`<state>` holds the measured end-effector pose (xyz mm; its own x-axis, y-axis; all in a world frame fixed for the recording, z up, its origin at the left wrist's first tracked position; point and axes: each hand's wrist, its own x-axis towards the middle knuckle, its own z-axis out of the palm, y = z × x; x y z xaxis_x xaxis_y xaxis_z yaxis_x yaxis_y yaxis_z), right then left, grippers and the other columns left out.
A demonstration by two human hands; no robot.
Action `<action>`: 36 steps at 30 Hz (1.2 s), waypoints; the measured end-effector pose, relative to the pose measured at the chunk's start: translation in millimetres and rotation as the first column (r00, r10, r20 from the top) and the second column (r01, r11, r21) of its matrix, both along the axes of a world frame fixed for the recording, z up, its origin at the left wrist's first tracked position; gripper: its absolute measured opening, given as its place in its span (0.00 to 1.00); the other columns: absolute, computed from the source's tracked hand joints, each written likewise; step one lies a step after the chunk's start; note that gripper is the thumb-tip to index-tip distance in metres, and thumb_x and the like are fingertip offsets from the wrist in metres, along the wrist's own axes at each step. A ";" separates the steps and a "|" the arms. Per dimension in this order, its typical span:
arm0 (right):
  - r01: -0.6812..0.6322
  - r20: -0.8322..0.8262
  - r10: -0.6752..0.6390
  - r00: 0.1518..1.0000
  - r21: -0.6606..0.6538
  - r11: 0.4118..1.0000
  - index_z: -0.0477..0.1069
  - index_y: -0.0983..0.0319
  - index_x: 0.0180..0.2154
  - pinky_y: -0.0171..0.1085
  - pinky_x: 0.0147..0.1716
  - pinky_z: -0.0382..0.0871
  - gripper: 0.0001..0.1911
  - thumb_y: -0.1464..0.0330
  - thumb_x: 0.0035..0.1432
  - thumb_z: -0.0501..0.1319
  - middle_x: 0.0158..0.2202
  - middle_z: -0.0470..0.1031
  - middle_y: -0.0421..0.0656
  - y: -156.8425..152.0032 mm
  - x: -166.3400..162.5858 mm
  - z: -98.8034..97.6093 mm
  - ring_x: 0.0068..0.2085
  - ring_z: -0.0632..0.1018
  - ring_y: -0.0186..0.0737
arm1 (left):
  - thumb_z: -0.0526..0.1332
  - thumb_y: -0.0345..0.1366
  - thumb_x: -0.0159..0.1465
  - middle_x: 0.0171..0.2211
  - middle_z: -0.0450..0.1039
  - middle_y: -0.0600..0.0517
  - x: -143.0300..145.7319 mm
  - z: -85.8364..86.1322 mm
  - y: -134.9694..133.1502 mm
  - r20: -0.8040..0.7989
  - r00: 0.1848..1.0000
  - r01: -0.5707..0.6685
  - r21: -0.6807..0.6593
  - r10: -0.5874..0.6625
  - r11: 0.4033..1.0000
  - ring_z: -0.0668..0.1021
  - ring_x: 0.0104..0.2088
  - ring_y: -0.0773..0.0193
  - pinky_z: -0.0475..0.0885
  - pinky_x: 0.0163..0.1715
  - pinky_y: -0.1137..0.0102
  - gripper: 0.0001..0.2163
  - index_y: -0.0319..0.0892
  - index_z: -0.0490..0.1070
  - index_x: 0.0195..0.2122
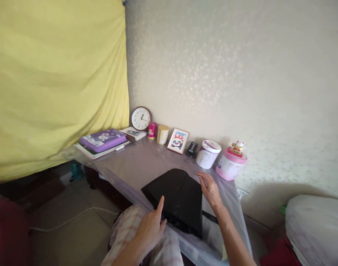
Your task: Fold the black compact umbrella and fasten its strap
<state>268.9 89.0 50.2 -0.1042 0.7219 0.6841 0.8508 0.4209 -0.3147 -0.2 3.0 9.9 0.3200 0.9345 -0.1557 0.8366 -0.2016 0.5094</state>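
A folded black garment [177, 197] lies on the near part of a table covered in clear plastic sheet [141, 162]. My left hand [151, 227] rests at the garment's near left edge, index finger stretched onto the cloth and the other fingers curled at the hem. My right hand [210, 188] lies flat with fingers apart on the garment's right edge.
Along the wall stand a round clock [141, 118], a red tin [152, 130], a cream tin [162, 134], a framed panda picture [178, 140], a small black device [191, 149], a white tub [208, 153] and a pink tub [230, 162]. A purple case [104, 139] lies on books at the left. A yellow curtain [55, 81] hangs left.
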 end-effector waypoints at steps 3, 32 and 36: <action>0.017 0.004 -0.017 1.000 -0.041 0.999 0.72 0.58 0.44 0.45 0.46 0.72 0.14 0.64 0.65 0.49 0.45 0.75 0.48 -34.0 14.8 -6.1 0.46 0.77 0.45 | 0.50 0.35 0.65 0.38 0.77 0.46 -0.5 -0.8 1.1 0.000 1.000 -0.005 -0.001 0.005 1.000 0.78 0.38 0.58 0.65 0.34 0.70 0.32 0.41 0.34 0.66; -0.264 0.062 0.265 0.962 -0.033 0.964 0.69 0.58 0.43 0.36 0.47 0.71 0.12 0.70 0.65 0.49 0.47 0.70 0.46 4.0 -99.5 5.0 0.46 0.75 0.38 | 0.49 0.42 0.62 0.15 0.62 0.60 -17.9 20.2 -0.2 0.443 0.893 0.091 -0.356 0.082 0.930 0.69 0.14 0.64 0.59 0.13 0.76 0.30 0.42 0.42 0.64; -0.226 0.155 0.243 0.957 -0.121 0.967 0.69 0.59 0.43 0.34 0.44 0.72 0.11 0.70 0.65 0.49 0.48 0.70 0.46 11.1 -111.9 -11.2 0.46 0.75 0.37 | 0.49 0.43 0.62 0.21 0.70 0.54 -14.6 15.1 -1.6 0.369 0.928 0.072 -0.301 0.047 0.951 0.71 0.15 0.63 0.60 0.14 0.74 0.28 0.40 0.47 0.63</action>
